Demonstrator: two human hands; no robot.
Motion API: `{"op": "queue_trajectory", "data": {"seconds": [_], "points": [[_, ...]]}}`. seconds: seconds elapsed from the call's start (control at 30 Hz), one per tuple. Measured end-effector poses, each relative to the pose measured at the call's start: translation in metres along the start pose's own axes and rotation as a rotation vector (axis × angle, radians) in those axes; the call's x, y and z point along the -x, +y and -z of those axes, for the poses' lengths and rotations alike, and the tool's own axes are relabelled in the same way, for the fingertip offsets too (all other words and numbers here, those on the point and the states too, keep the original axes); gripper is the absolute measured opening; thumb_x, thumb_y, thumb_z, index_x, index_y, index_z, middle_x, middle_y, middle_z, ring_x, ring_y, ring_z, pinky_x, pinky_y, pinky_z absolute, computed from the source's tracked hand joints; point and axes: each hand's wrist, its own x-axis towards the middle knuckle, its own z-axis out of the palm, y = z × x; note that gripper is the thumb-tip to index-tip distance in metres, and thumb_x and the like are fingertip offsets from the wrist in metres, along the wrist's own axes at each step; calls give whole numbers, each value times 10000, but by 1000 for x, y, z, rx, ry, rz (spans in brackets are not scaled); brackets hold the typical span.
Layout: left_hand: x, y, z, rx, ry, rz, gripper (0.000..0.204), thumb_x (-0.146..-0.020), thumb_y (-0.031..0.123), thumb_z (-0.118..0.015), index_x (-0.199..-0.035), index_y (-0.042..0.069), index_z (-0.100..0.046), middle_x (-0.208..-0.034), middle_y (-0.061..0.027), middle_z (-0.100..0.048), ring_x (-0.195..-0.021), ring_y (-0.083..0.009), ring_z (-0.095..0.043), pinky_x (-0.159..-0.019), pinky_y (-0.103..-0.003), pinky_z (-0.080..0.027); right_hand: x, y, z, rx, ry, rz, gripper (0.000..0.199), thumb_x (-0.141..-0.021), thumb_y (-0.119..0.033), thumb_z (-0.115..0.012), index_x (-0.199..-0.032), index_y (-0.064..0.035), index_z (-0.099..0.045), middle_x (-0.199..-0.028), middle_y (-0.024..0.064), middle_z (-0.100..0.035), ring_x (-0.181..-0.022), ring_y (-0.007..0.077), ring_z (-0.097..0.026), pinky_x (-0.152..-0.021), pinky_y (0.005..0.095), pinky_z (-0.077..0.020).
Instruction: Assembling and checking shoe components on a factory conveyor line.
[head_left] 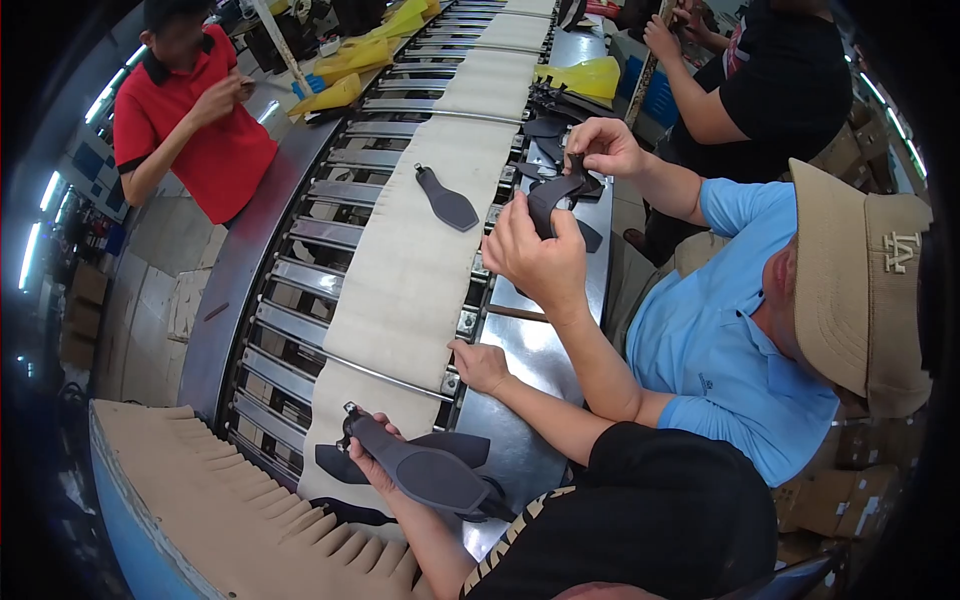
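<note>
My left hand (372, 452) holds a dark grey shoe insole (440, 478), wide at one end, with a small black fitting at its narrow end. Under it, more dark insole pieces (455, 446) lie on the pale conveyor belt, partly covered. My right hand (482, 368) rests on the metal edge beside the belt, one finger reaching to the belt's rim. Nothing shows in it, though some fingers are hidden. Farther along the belt (385, 290) lies another dark insole (447, 202) with a black fitting.
A co-worker in a light blue shirt (720, 310) bends a dark shoe piece (548, 205) with both hands. Dark pieces (555, 125) pile on the side table. A person in red (195, 130) stands across the conveyor. Brown padded material (230, 500) borders the near left. Yellow sheets (590, 78) lie farther off.
</note>
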Motion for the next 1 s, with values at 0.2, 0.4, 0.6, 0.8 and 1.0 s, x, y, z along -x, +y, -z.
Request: {"op": "queue_trajectory", "data": {"seconds": [0.2, 0.4, 0.6, 0.8, 1.0], "points": [[-3, -10, -14, -93, 117, -64, 536, -895, 314, -580, -1373, 134, -417, -1138, -131, -547, -941, -254, -615, -786, -370, -561, -1, -3, 1, 65, -53, -92, 157, -847, -181, -560, -990, -143, -614, -639, 113, -628, -586, 313, -629, -520, 440, -485], [-2, -3, 2, 9, 238, -120, 562, -903, 343, -519, -1357, 28, -422, -1066, -109, -581, -893, -220, -575, -849, -364, -486, -61, -116, 99, -481, 62, -158, 169, -871, -130, -586, -1001, -67, -674, -694, 88, -643, -566, 177, -606, -524, 292, -444], [3, 1, -9, -113, 278, -164, 506, -925, 395, -435, -1361, 140, -465, -923, -53, -586, -876, -184, -574, -1045, -478, -338, -113, -122, 250, -458, 672, -10, 62, -804, -21, -620, -865, -31, -622, -787, 81, -570, -682, 202, -523, -629, 316, -423], [10, 8, -15, -33, 233, -107, 451, -910, 284, -504, -1323, 104, -477, -840, -21, -531, -775, -150, -539, -1086, -468, -310, -110, -27, 274, 86, 879, -424, 360, -799, -242, -738, -1068, -65, -578, -1039, 143, -600, -955, 276, -602, -778, 373, -497], [12, -11, -24, -256, 154, -45, 222, -897, 168, -534, -1103, 86, -520, -869, -27, -564, -783, -165, -553, -916, -413, -430, -106, -11, 291, -1098, 406, -455, 463, -713, -24, -747, -1116, -58, -521, -999, 47, -539, -945, 168, -561, -778, 258, -485]]}}
